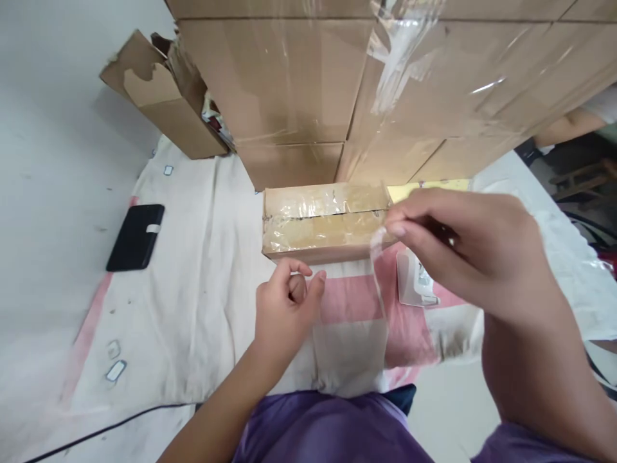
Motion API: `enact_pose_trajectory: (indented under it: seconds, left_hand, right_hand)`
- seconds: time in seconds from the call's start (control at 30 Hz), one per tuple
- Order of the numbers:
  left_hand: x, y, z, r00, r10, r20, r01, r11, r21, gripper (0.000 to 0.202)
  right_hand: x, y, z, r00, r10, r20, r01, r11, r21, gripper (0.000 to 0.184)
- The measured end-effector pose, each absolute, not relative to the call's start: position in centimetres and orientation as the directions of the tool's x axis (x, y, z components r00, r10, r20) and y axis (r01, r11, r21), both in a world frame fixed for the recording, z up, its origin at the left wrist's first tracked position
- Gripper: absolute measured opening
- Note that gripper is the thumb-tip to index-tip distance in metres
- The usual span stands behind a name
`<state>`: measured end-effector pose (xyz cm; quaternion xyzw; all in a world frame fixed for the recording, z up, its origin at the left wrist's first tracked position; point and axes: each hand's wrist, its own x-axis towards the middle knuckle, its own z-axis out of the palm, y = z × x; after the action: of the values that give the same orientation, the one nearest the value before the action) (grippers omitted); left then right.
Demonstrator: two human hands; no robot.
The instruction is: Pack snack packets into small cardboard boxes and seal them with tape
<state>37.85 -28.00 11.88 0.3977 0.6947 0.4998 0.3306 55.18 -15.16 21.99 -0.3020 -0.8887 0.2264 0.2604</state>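
Note:
My right hand [463, 244] is closed in a pinch at the right end of a long cardboard box [328, 228]. From its fingertips hangs a thin, see-through strip [376, 247] that looks like clear tape; its lower end is hard to follow. Shiny tape covers the top of the box along its middle seam. In front of the box my left hand [286, 299] is loosely curled, thumb and forefinger slightly apart, with nothing visible in it. A small white packet with a printed label [417, 280] lies beneath my right hand, partly hidden by it.
Large taped cartons [289, 77] rise like a wall behind the box. An open cardboard box [164, 103] leans at the back left. A black phone case [135, 238] lies on the pale cloth [193, 257], near the wall. Another person's arm [563, 128] shows at far right.

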Motion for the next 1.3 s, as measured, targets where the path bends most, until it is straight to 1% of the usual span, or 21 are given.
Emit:
enact_pose_trajectory:
  seconds: [0.07, 0.17, 0.23, 0.3, 0.37, 0.47, 0.5, 0.57, 0.67, 0.8, 0.97, 1.03, 1.07, 1.13, 1.23, 1.3]
  left_hand:
    - [37.0, -27.8, 11.9, -0.522, 0.848, 0.09, 0.317, 0.095, 0.944, 0.018]
    - [36.6, -27.5, 12.2, -0.514, 0.816, 0.264, 0.451, -0.005, 0.893, 0.012]
    - [36.6, -27.0, 12.5, -0.473, 0.817, 0.331, 0.524, -0.041, 0.851, 0.012]
    - [36.9, -26.4, 12.8, -0.429, 0.83, 0.358, 0.587, -0.045, 0.808, 0.014]
    - [37.2, -25.8, 13.0, -0.357, 0.884, 0.301, 0.654, 0.007, 0.756, 0.028]
    - [37.8, -24.9, 13.4, -0.218, 0.973, 0.074, 0.777, 0.127, 0.617, 0.059]
    - [38.0, -24.6, 13.5, -0.192, 0.981, 0.008, 0.807, 0.153, 0.571, 0.065]
    - [38.4, -24.1, 13.7, -0.179, 0.982, -0.065, 0.834, 0.186, 0.519, 0.071]
    - [38.7, -23.7, 13.8, -0.198, 0.976, -0.096, 0.83, 0.219, 0.514, 0.076]
    - [38.9, -23.6, 13.3, -0.25, 0.962, -0.113, 0.824, 0.273, 0.497, 0.085]
    - [39.4, -23.7, 13.1, -0.27, 0.954, -0.13, 0.829, 0.299, 0.473, 0.084]
    - [39.5, -23.8, 13.1, -0.267, 0.956, -0.126, 0.83, 0.294, 0.474, 0.083]
    - [39.6, -23.8, 13.2, -0.265, 0.956, -0.123, 0.832, 0.291, 0.473, 0.083]
    - [39.6, -23.8, 13.3, -0.265, 0.957, -0.121, 0.834, 0.29, 0.469, 0.084]
    - [39.8, -23.7, 13.3, -0.229, 0.967, -0.11, 0.837, 0.253, 0.485, 0.084]
    - [40.2, -23.6, 13.4, -0.181, 0.979, -0.097, 0.848, 0.206, 0.488, 0.081]
  right_hand:
    - [53.4, -12.6, 22.0, -0.755, 0.617, 0.221, 0.415, 0.711, -0.568, 0.018]
    - [50.7, -9.0, 20.5, -0.845, 0.531, 0.053, 0.427, 0.732, -0.531, 0.018]
    - [49.6, -7.5, 19.5, -0.857, 0.515, -0.019, 0.462, 0.751, -0.472, 0.019]
    - [49.2, -6.9, 18.9, -0.852, 0.521, -0.062, 0.497, 0.763, -0.413, 0.018]
    - [49.1, -6.9, 18.9, -0.842, 0.533, -0.083, 0.521, 0.762, -0.384, 0.016]
    - [49.2, -7.2, 19.1, -0.835, 0.546, -0.07, 0.529, 0.76, -0.377, 0.017]
    - [49.2, -7.3, 19.1, -0.837, 0.544, -0.061, 0.523, 0.762, -0.381, 0.019]
    - [49.2, -7.2, 19.0, -0.847, 0.53, -0.047, 0.502, 0.768, -0.398, 0.022]
    - [49.3, -7.0, 18.8, -0.857, 0.514, -0.035, 0.473, 0.76, -0.445, 0.026]
    - [49.9, -7.2, 18.7, -0.853, 0.522, 0.017, 0.44, 0.737, -0.513, 0.023]
    - [51.6, -8.0, 19.2, -0.791, 0.592, 0.151, 0.36, 0.651, -0.669, 0.023]
    - [52.2, -8.0, 19.3, -0.798, 0.591, 0.118, 0.365, 0.631, -0.685, 0.024]
    - [52.4, -8.0, 19.2, -0.818, 0.569, 0.082, 0.376, 0.638, -0.672, 0.025]
    - [52.8, -7.7, 19.0, -0.859, 0.512, 0.026, 0.394, 0.69, -0.607, 0.026]
    - [53.0, -7.4, 18.4, -0.88, 0.474, 0.035, 0.403, 0.783, -0.473, 0.027]
    - [53.0, -7.3, 18.0, -0.877, 0.477, 0.057, 0.409, 0.804, -0.432, 0.026]
